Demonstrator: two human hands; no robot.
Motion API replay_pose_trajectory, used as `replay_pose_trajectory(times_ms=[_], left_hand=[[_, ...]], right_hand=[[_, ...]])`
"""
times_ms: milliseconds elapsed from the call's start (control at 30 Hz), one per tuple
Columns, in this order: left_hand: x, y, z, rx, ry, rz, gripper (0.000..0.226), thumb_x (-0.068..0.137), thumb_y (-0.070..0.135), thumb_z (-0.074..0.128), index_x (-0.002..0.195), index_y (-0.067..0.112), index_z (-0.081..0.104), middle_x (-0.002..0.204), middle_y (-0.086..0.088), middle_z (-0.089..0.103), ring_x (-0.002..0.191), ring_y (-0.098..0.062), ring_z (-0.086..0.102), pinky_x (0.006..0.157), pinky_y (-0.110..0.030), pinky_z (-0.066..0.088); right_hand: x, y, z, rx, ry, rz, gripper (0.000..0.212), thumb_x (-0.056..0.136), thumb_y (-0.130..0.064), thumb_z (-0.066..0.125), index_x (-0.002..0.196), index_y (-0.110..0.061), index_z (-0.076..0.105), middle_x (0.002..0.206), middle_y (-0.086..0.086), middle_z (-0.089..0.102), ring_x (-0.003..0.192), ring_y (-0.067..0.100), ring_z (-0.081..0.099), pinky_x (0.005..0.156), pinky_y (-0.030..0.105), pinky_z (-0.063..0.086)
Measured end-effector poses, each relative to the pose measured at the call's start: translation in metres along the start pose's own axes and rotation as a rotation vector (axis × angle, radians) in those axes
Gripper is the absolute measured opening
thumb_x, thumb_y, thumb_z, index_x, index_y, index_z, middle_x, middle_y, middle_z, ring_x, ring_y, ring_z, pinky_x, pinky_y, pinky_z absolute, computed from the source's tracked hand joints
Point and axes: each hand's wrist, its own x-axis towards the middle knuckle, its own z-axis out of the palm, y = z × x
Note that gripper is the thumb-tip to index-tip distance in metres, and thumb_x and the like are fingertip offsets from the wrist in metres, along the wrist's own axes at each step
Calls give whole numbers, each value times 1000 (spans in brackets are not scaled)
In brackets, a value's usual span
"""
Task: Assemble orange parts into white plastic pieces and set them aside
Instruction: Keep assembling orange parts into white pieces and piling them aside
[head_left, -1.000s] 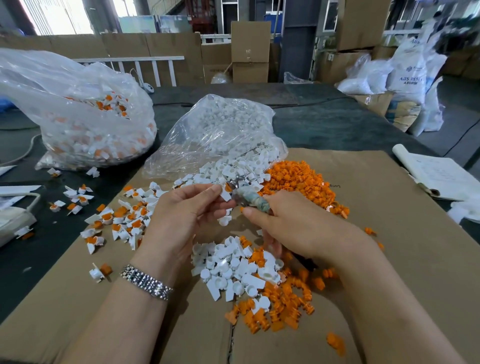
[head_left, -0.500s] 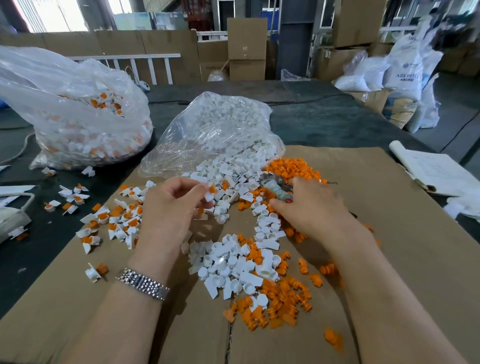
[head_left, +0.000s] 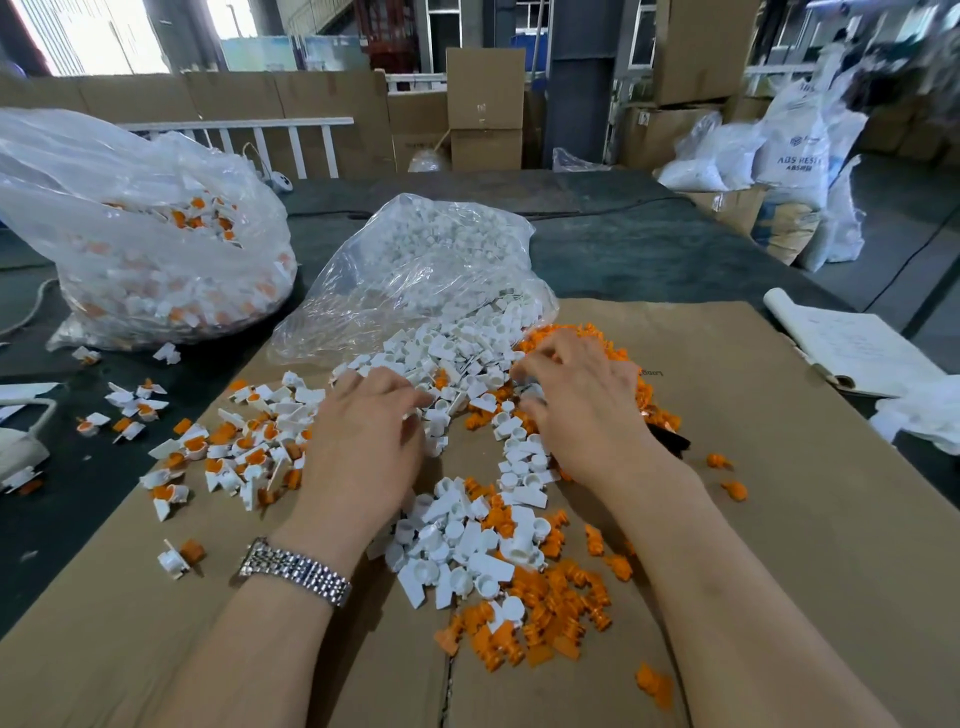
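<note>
The white pieces (head_left: 457, 358) and orange parts (head_left: 644, 395) lie heaped mid-cardboard; a second ago both hands met over one piece, now the left hand (head_left: 363, 431) and right hand (head_left: 582, 395) have parted onto the heaps, fingers curled, grip unclear; likely fetching the next pair; finished pieces (head_left: 234, 452) lie left.
</note>
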Motion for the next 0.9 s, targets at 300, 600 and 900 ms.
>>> replay_pose_trajectory(times_ms=[300,600,900], left_hand=[[0,9,8,70,-140,43,28,97,39,62,120,27,72,108,8,58,105,-17,50,93,-35,38],[-2,14,2,-115,-121,-27,9,92,22,71,101,23,70,97,5,63,89,-18,61,83,-35,48],[1,13,-10,-764,-11,-379,8,92,25,75,98,29,77,84,9,78,76,1,72,60,-8,50]], right_hand=[[3,-28,16,-80,-55,-237,16,100,-29,55,109,-38,65,103,-11,55,112,19,41,85,40,21],[5,-27,20,-72,-16,-209,12,100,-25,54,110,-29,56,112,-5,54,114,20,44,92,41,26],[1,-28,1,703,48,-56,13,96,-30,66,99,-19,71,87,-2,69,77,12,64,75,33,55]])
